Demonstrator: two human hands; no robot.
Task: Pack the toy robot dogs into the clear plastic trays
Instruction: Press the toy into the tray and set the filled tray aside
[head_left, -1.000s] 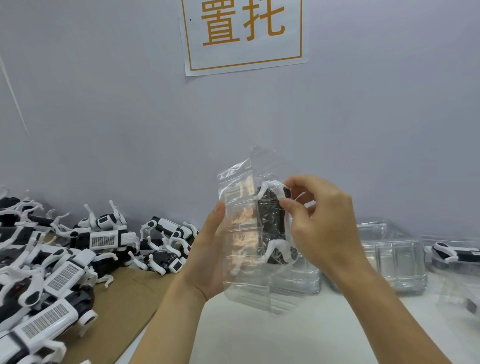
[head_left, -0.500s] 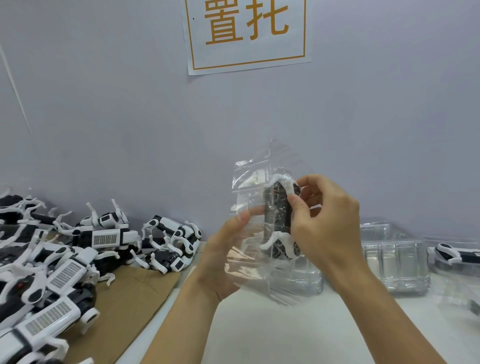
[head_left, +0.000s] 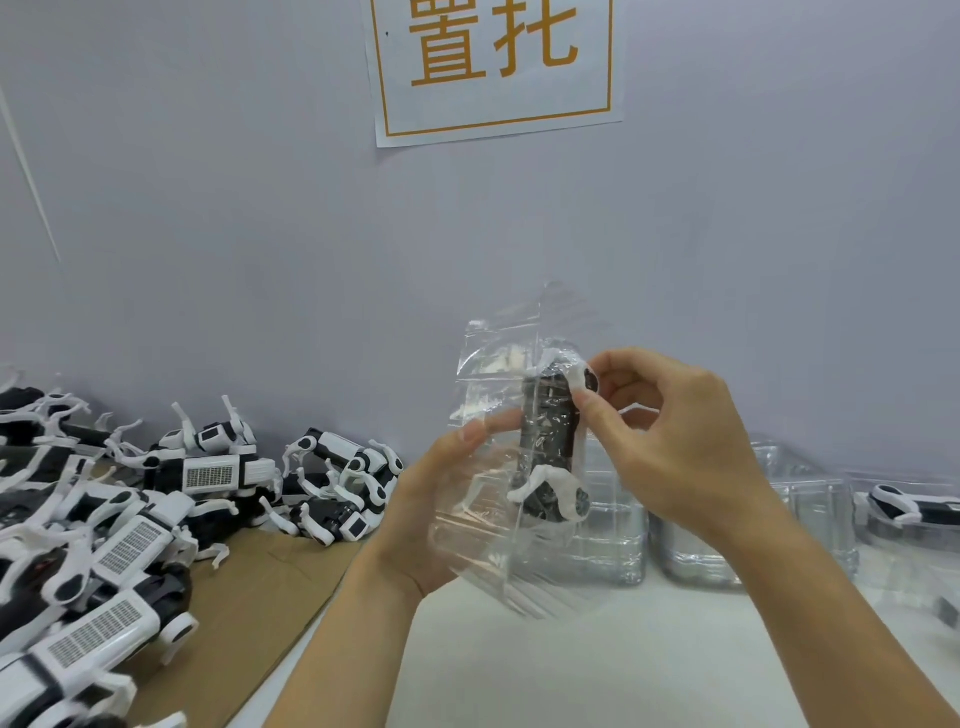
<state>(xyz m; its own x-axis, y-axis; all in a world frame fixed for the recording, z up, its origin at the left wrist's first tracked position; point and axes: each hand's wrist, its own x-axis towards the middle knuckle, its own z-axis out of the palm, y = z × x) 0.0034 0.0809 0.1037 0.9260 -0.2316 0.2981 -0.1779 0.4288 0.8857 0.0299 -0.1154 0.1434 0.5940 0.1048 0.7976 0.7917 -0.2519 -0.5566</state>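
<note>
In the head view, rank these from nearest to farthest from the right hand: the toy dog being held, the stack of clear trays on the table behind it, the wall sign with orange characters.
1. Black-and-white toy robot dog: in the right hand's grip, inside the raised clear plastic tray.
2. Stack of empty clear trays: on the table, just below.
3. White paper sign with orange characters: high on the wall.
</note>
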